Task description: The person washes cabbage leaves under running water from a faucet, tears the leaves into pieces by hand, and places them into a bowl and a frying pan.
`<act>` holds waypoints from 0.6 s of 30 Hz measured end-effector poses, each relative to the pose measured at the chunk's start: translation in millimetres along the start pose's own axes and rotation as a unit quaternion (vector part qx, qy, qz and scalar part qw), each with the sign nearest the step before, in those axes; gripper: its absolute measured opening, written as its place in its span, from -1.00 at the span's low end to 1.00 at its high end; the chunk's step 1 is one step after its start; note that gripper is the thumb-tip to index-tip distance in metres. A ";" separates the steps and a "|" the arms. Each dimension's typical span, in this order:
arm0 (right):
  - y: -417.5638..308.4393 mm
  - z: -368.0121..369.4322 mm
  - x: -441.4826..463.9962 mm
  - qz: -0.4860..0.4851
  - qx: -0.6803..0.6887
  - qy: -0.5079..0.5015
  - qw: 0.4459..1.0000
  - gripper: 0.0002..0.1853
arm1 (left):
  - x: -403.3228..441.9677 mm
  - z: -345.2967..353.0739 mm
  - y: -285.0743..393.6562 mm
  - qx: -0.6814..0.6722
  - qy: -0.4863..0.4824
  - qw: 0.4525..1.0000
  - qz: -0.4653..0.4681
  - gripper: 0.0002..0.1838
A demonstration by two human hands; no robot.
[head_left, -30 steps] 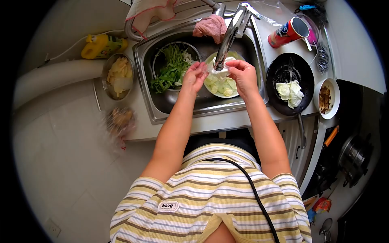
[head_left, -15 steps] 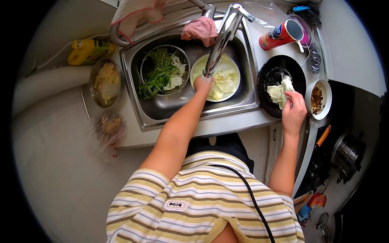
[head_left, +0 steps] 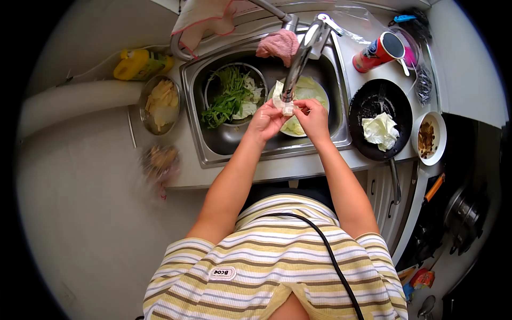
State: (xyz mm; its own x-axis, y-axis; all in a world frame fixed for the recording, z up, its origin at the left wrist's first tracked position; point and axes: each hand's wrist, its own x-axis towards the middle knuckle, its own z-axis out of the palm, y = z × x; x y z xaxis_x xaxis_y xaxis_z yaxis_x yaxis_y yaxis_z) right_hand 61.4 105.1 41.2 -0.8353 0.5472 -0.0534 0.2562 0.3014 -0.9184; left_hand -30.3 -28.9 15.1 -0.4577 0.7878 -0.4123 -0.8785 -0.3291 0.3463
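Pale counter (head_left: 188,175) around a steel sink (head_left: 218,140) — left hand (head_left: 268,121), right hand (head_left: 313,119), each grip pinching one whitish leaf (head_left: 278,97).

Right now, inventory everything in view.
Held leaf: 1, pale, at faucet
Faucet: 1, silver, over sink
Sink: 1, silver, centre
Greens: 1 heap, green, sink left
Leaf bowl: 1, pale, sink right
Rag: 1, pink, sink back
Bottle: 1, yellow, left
Food bowl: 1, silver, counter left
Pan: 1, black, sink's right
Leaves: 1 heap, pale, pan
Canister: 1, red, behind pan
Small bowl: 1, white, beside pan
Smaller, blurred items: unlisted
Left grip: 1, bare, faucet
Right grip: 1, bare, faucet
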 end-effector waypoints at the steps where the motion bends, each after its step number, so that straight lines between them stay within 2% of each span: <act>1: 1.3 -0.1 -0.1 -0.014 0.005 0.016 1.000 -0.80 | 1.9 2.6 0.0 0.010 -0.020 1.000 0.008 -0.49; 3: -4.8 7.1 -2.5 -0.035 0.007 0.009 0.999 -0.81 | -4.6 -0.3 0.5 -0.041 -0.040 0.998 0.018 -0.47; 4: -5.4 5.6 -4.6 -0.008 0.016 0.002 1.000 -0.80 | -2.4 0.1 -2.7 -0.081 -0.068 0.994 0.007 -0.44; 7: -6.7 6.4 -3.7 0.048 0.036 -0.005 0.998 -0.79 | 3.0 -1.3 -12.5 -0.152 -0.046 0.987 0.011 -0.39; 8: -0.2 5.6 1.7 0.089 0.022 -0.013 0.996 -0.79 | 15.3 1.8 -23.1 -0.105 0.029 0.994 0.028 -0.38; 9: 1.7 5.7 4.0 0.133 0.011 -0.016 0.991 -0.78 | 16.1 8.3 -23.6 -0.054 0.044 0.997 0.046 -0.44; 11: 6.1 3.3 4.8 0.117 0.017 -0.020 0.993 -0.81 | 14.5 20.8 -21.5 -0.046 0.026 0.998 0.037 -0.52; 13: 8.7 -3.9 9.7 0.226 0.105 -0.079 0.965 -0.83 | 12.0 16.5 -16.8 -0.043 0.049 0.997 0.030 -0.56; 14: 10.8 -12.1 14.2 0.237 0.131 -0.032 0.962 -0.85 | 11.4 14.4 -13.7 -0.039 0.072 0.996 0.025 -0.60; 18: 15.8 -23.2 17.8 0.230 0.149 -0.068 0.959 -0.86 | 12.2 1.6 -8.4 0.057 0.149 0.987 0.021 -0.75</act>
State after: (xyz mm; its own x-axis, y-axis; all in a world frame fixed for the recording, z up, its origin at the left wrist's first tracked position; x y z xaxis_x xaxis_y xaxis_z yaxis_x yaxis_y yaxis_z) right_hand 61.9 137.7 34.8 -0.7283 0.4555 -0.5120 0.4796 -0.1948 -0.8556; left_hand -28.3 -15.7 8.5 -0.5290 0.5802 -0.6193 -0.8442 -0.2850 0.4540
